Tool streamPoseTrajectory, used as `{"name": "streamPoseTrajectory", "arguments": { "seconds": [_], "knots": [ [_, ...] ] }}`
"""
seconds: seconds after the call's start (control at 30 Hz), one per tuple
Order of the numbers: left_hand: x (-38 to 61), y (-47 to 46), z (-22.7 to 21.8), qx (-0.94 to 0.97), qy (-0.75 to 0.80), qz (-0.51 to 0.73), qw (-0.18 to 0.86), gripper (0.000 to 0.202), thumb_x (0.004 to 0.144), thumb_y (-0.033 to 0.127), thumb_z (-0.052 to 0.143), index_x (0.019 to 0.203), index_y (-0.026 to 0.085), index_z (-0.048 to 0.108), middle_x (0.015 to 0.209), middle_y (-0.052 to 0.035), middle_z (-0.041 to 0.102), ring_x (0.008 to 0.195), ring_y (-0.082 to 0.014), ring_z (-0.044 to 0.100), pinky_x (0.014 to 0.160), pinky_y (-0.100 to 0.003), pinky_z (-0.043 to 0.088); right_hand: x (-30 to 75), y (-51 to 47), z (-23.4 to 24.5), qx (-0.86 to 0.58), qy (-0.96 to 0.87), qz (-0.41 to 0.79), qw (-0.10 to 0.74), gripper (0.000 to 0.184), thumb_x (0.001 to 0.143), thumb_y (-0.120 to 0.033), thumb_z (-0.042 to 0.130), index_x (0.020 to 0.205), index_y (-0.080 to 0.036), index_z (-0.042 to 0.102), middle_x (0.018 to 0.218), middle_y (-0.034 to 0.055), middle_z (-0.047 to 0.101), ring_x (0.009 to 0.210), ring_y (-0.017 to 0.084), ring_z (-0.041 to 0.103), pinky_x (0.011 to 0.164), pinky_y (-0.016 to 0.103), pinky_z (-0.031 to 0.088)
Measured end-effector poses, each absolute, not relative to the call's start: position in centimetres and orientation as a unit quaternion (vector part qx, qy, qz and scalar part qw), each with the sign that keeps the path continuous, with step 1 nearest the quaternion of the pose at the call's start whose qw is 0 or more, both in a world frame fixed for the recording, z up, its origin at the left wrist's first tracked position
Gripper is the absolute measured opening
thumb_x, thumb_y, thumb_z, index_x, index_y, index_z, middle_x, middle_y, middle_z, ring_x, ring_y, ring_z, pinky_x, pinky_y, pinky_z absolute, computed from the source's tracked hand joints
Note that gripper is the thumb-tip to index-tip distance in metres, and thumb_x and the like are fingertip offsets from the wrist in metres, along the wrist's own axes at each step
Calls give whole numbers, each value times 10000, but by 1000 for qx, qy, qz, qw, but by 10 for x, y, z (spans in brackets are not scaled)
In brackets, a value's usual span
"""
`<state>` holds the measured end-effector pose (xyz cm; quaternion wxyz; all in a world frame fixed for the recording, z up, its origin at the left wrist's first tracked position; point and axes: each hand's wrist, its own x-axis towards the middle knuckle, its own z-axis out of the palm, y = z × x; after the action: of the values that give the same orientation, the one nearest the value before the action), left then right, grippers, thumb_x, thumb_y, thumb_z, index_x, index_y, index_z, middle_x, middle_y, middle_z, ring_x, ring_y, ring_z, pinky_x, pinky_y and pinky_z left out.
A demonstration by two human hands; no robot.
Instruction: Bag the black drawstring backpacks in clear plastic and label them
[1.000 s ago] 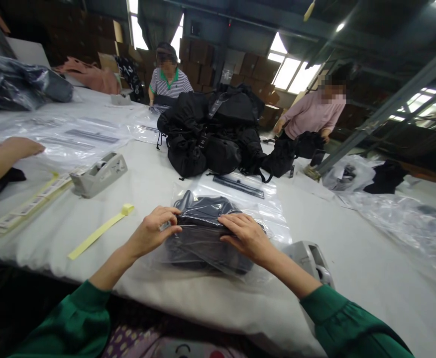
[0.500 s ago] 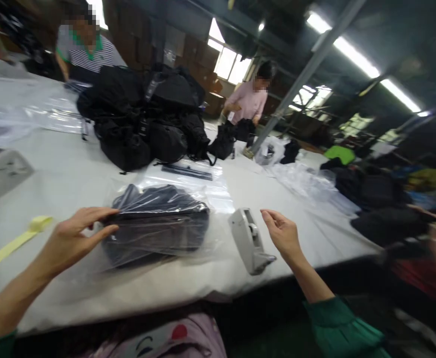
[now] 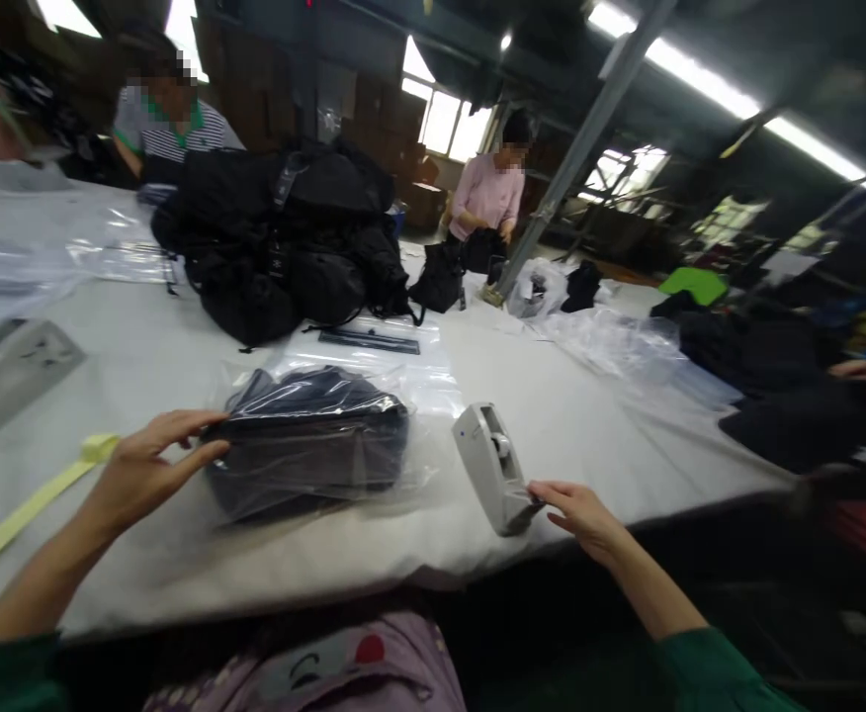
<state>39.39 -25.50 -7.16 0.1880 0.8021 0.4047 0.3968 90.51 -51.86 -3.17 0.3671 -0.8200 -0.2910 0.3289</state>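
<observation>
We see a white-covered worktable [image 3: 552, 386] across the foreground, with a heap of black drawstring bags [image 3: 277, 242] on its far part. Between this heap and the table's near edge lies the filled plastic bag [image 3: 306, 450], clear, with dark fabric inside; flat plastic sheeting [image 3: 437, 366] shows just behind it. Our left hand [image 3: 143, 465] pinches the filled bag's left edge between thumb and forefinger. To the bag's right, we note a grey tape dispenser [image 3: 488, 465], set at a slant. Our right hand [image 3: 585, 516] reaches its near end with bunched fingertips; whether they grip tape, we cannot make out. A yellow strip [image 3: 29, 516] lies at left.
</observation>
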Motion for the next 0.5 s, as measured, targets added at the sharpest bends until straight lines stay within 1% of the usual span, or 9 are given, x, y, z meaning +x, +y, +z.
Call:
{"name": "streamPoseTrajectory", "arguments": {
  "seconds": [0.07, 0.13, 0.23, 0.33, 0.5],
  "knots": [
    [397, -257, -65, 811, 391, 393, 186, 403, 823, 531, 658, 1124, 263, 665, 1055, -19, 666, 824, -183, 608, 675, -278, 534, 908, -513, -36, -816, -272, 347, 375, 549, 498, -636, 783, 784, -167, 787, 1045, 171, 729, 1096, 367, 591, 828, 460, 488],
    [398, -256, -62, 816, 383, 391, 185, 399, 838, 513, 652, 1124, 235, 670, 1035, -42, 676, 822, -182, 602, 740, -306, 530, 910, -509, -39, -812, -239, 359, 392, 530, 457, -591, 813, 781, -172, 788, 1070, 168, 724, 1129, 365, 574, 837, 440, 483],
    [396, -254, -62, 819, 385, 386, 180, 397, 838, 505, 657, 1128, 235, 674, 1036, -45, 682, 829, -179, 602, 753, -307, 520, 908, -506, -40, -819, -202, 354, 404, 506, 413, -542, 833, 751, -169, 781, 1041, 160, 733, 1160, 355, 557, 840, 410, 472],
    [395, -252, -63, 821, 386, 381, 179, 412, 833, 523, 652, 1126, 234, 676, 1046, -50, 688, 834, -183, 611, 765, -314, 522, 904, -503, -38, -832, -208, 338, 388, 502, 405, -520, 830, 756, -165, 782, 981, 158, 743, 1175, 365, 537, 840, 413, 454],
    [397, -257, -59, 822, 386, 378, 183, 448, 834, 566, 617, 1127, 230, 666, 1065, -61, 682, 835, -194, 614, 759, -330, 530, 897, -502, -35, -824, -223, 335, 399, 471, 413, -526, 816, 705, -160, 774, 885, 147, 746, 1061, 357, 589, 795, 411, 455]
  ]
}}
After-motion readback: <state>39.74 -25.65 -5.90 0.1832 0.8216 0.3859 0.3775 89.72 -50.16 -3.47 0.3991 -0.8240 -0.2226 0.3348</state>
